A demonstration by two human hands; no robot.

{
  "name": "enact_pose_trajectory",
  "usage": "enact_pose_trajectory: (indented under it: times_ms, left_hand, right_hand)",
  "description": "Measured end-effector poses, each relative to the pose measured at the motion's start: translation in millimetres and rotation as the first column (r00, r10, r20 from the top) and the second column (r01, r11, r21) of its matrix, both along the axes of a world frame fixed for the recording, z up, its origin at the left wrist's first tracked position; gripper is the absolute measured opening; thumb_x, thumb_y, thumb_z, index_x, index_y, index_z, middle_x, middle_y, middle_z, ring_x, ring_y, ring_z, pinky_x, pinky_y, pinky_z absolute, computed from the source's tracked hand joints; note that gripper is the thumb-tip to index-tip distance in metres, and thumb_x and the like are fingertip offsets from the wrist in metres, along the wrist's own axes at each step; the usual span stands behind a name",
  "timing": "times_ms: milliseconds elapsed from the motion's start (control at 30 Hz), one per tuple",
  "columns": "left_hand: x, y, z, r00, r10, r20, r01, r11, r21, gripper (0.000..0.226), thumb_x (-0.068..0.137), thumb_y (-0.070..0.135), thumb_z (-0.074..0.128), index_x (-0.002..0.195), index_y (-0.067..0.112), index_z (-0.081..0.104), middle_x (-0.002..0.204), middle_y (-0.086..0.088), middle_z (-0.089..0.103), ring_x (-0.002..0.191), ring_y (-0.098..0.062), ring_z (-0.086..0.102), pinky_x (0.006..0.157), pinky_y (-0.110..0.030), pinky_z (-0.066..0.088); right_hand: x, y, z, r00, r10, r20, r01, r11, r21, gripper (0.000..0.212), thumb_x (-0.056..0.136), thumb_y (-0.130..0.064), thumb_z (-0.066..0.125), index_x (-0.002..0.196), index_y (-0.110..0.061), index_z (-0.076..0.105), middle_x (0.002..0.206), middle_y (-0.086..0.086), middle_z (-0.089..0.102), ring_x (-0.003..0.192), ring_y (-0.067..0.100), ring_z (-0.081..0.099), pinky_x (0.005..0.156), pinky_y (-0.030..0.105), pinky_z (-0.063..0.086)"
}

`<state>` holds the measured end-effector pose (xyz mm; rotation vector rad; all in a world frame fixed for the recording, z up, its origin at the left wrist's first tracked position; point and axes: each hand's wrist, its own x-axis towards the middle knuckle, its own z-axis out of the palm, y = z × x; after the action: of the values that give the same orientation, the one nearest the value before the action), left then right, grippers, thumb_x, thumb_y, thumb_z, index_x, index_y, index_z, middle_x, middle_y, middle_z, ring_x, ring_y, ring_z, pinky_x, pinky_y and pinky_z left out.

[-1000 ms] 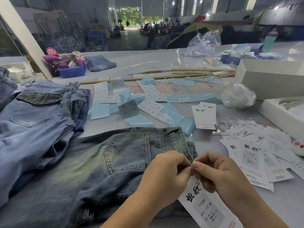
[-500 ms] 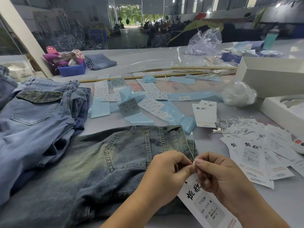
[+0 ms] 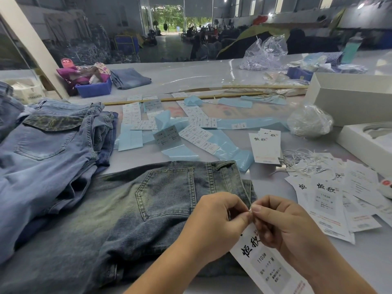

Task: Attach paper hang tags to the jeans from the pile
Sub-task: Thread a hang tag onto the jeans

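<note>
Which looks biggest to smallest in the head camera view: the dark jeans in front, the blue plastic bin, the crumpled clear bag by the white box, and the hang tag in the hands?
1. Dark jeans
2. Hang tag, though nearness to the camera enlarges it
3. Blue plastic bin and crumpled clear bag: these look alike, and the bin lies farther away, so unranked.

bare table strip (image 3: 131, 164) between jeans pile (image 3: 53, 141) and sticker sheets (image 3: 197, 136), loose tags (image 3: 331, 200) seemingly crowding right

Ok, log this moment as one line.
step: tying tag | left hand: pinching string | right hand: pinching string | hang tag: at jeans waistband
</note>
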<state>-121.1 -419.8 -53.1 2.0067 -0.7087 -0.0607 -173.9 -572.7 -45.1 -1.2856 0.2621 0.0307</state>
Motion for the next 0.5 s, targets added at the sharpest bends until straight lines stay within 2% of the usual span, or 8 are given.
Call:
enact_pose_trajectory:
  times_ms: [100, 200, 267, 367, 500]
  left_hand:
    - [2, 0, -1, 1.0, -0.005, 0.012, 0.005, 1.0, -0.009, 0.012, 0.082, 0.038, 0.071, 0.079, 0.026, 0.071, 0.07, 0.017, 0.062, 0.063, -0.002, 0.053, 0.057, -0.013, 0.037]
    - [4, 1, -4, 0.998, -0.022, -0.053, 0.019, 0.997, -0.07, 0.01, 0.081, 0.033, 0.077, 0.078, 0.027, 0.071, 0.07, 0.012, 0.064, 0.061, -0.002, 0.051, 0.057, -0.015, 0.039]
    - [6, 2, -4, 0.992, -0.054, -0.118, 0.04, 0.992, -0.119, 0.012, 0.078, 0.031, 0.082, 0.075, 0.028, 0.07, 0.066, 0.007, 0.063, 0.058, -0.002, 0.049, 0.054, -0.022, 0.042]
    - [10, 2, -3, 0.986, -0.076, -0.148, 0.052, 0.986, -0.156, 0.018, 0.074, 0.03, 0.086, 0.073, 0.023, 0.07, 0.07, -0.005, 0.067, 0.06, -0.01, 0.054, 0.058, -0.036, 0.049]
    - [13, -2, -5, 0.986, -0.08, -0.146, 0.053, 0.983, -0.178, 0.019, 0.076, 0.03, 0.085, 0.073, 0.019, 0.07, 0.069, -0.007, 0.067, 0.057, -0.007, 0.051, 0.055, -0.03, 0.046]
  right_hand:
    - [0, 0, 1, 1.0, 0.008, 0.017, -0.008, 1.0, -0.022, 0.008, 0.065, -0.015, 0.07, 0.058, -0.011, 0.066, 0.049, 0.011, 0.046, 0.036, 0.013, 0.035, 0.035, 0.017, 0.027]
    - [0, -2, 2, 0.999, 0.036, -0.012, -0.036, 0.999, 0.013, 0.009, 0.062, -0.015, 0.071, 0.061, -0.009, 0.065, 0.05, 0.011, 0.046, 0.037, 0.012, 0.034, 0.037, 0.018, 0.023]
    - [0, -4, 2, 0.997, 0.06, -0.044, -0.058, 0.997, 0.059, 0.009, 0.062, -0.013, 0.071, 0.062, -0.008, 0.063, 0.051, 0.011, 0.045, 0.037, 0.012, 0.033, 0.04, 0.018, 0.021]
    - [-1, -5, 2, 0.995, 0.087, -0.056, -0.079, 0.989, 0.127, 0.008, 0.065, -0.01, 0.069, 0.06, -0.008, 0.063, 0.051, 0.011, 0.044, 0.035, 0.011, 0.031, 0.041, 0.015, 0.022]
    - [0, -7, 3, 0.995, 0.072, -0.064, -0.061, 0.985, 0.16, 0.013, 0.07, -0.009, 0.066, 0.057, -0.01, 0.063, 0.05, 0.01, 0.045, 0.035, 0.011, 0.032, 0.037, 0.016, 0.025]
